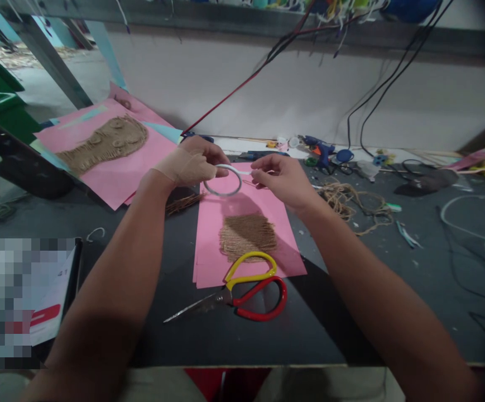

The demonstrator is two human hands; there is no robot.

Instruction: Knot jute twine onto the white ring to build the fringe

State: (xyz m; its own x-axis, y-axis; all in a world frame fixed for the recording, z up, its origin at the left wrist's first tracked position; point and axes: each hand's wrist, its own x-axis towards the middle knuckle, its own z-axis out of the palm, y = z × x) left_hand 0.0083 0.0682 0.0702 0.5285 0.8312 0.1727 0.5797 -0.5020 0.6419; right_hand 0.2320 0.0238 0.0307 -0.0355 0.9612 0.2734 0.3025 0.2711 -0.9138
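Observation:
My left hand (194,162), with a tan wrap around its palm and wrist, grips a narrow roll of white tape (224,194) above the pink paper (211,240). A short white strip runs from the roll to my right hand (278,176), whose fingers pinch its end. On the paper below lies a square patch of brown twine (247,237). Scissors with one yellow and one red handle (261,298) rest at the near edge of the paper, blades pointing left and slightly parted.
More pink sheets (120,178) carry a twine shape at the left. A loose twine tangle (342,201) lies right of my right hand. A blue glue gun (321,151) and cables stand behind. A cylinder (20,162) and a tablet-like object (53,296) are left.

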